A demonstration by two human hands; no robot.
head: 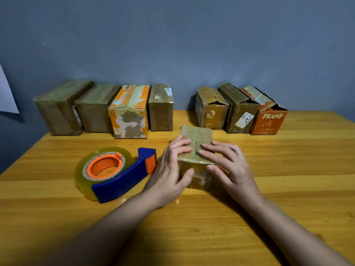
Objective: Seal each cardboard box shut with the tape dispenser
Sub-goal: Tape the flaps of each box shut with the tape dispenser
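Cardboard box, small, brown, wrapped in glossy tape: sits on the wooden bench, just right of the tape dispenser. Top flaps closed, meeting at a centre seam that shows between the fingertips.

Left hand: fingers straight, laid flat on the left flap of the box top; thumb against the box's near face. Pressing, not pinching.

Right hand: fingers straight, laid flat on the right flap; thumb down the near face. Pressing likewise. Fingertips of the 2 hands near each other at the seam, not overlapping.

Tape dispenser: blue body, orange hub and orange cutter block, loaded with 1 large clear roll. Lies on its side on the bench, just left of the small box, cutter end beside the left hand. Whether it touches the hand cannot be told.

Row of 4 boxes: behind the dispenser, against the grey wall, side by side, tops closed. The third from the left is orange and white, the other 3 brown.

Row of 3 boxes: behind and right of the small box, against the wall. Top flaps raised or gaping. Rightmost is orange, printed "PRAMY".

White sheet: on the wall, far left of the dispenser, partly out of view.
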